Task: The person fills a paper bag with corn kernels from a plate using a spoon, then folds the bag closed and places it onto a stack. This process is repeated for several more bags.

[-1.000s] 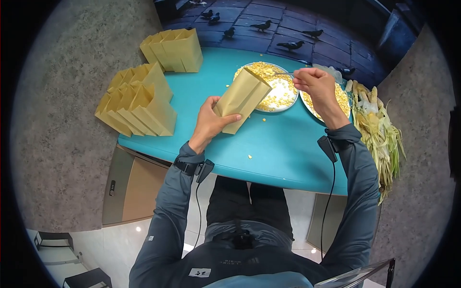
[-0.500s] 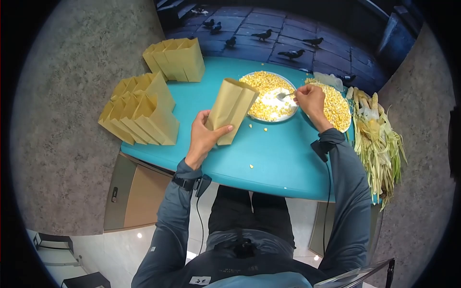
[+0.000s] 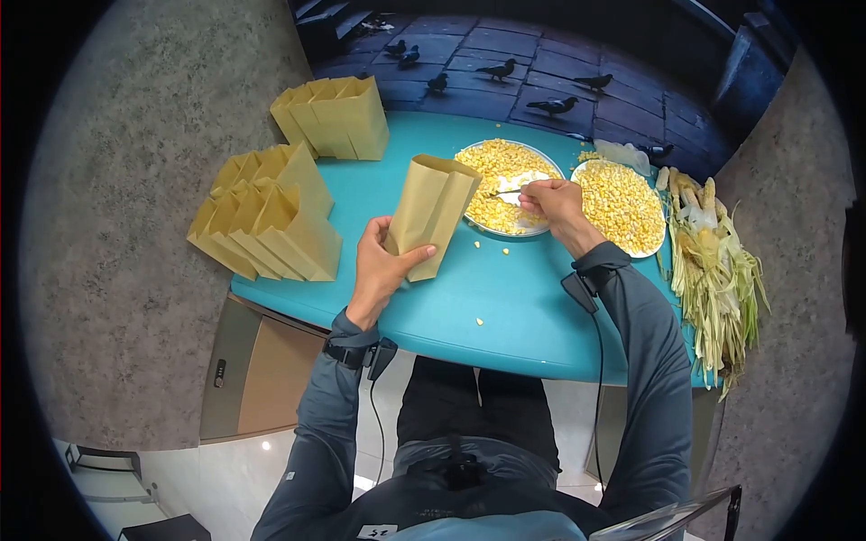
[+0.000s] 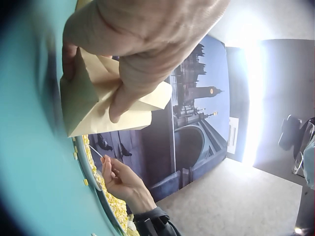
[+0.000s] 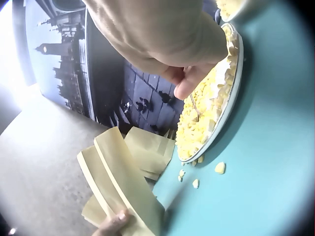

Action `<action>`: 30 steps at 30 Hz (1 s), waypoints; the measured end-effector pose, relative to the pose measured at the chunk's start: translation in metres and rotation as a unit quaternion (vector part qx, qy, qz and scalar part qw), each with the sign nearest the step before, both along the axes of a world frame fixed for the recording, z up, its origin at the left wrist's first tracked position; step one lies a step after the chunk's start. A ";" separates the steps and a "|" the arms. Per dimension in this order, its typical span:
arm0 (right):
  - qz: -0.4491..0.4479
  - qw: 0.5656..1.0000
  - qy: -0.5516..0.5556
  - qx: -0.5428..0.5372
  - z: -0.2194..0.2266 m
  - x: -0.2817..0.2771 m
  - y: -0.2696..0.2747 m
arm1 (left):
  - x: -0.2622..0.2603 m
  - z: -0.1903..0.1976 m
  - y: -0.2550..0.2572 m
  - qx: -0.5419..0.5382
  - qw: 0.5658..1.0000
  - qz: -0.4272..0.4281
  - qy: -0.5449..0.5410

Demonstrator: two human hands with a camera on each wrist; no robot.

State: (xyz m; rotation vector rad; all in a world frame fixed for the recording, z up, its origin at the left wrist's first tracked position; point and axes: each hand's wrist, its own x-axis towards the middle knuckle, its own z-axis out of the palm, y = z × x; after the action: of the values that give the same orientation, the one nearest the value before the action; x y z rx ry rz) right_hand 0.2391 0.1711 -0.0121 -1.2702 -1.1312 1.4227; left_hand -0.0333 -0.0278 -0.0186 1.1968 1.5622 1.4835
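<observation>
A: ok so what's each hand up to here?

B: Left hand has its grip closed round an open brown paper bag, mid-frame. Thumb's on the near side and the bag leans a bit, mouth up. Can't tell if its bottom touches the desk tbh.

A: And the right hand?

B: Grip's pinching the handle of a small metal spoon, just right of the bag. The spoon's tip is down at the corn kernels on the round plate, upper middle of the frame. Part of that plate's white bottom shows through.

A: What else is around?

B: A second plate heaped with kernels sits just right of the first, with a clear plastic bag by its top edge. Corn husks hang over the desk's right edge. More open bags stand in two bunches: the rear bags at upper left, the front bags lower and further left. Oh, and a stray kernel near the front edge, lol.
</observation>
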 end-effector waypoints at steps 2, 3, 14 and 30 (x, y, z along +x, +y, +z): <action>-0.013 0.999 0.038 -0.030 0.004 0.003 0.002 | 0.004 -0.001 0.002 0.003 1.000 -0.007 0.005; -0.025 0.998 0.055 -0.035 0.007 0.006 0.003 | 0.007 -0.001 0.003 0.001 1.000 -0.010 0.014; 0.017 0.996 0.064 0.052 0.091 0.057 -0.022 | 0.026 0.002 0.005 -0.025 0.985 0.004 0.172; 0.117 0.710 -0.284 0.634 0.087 -0.005 -0.061 | 0.036 0.010 0.002 -0.017 0.976 -0.024 0.216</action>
State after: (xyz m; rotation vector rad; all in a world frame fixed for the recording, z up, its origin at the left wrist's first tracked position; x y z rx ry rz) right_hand 0.2343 0.1102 0.0747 -0.4747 -2.1687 0.0611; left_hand 0.0024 -0.0263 -0.0089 1.6035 1.8122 1.2095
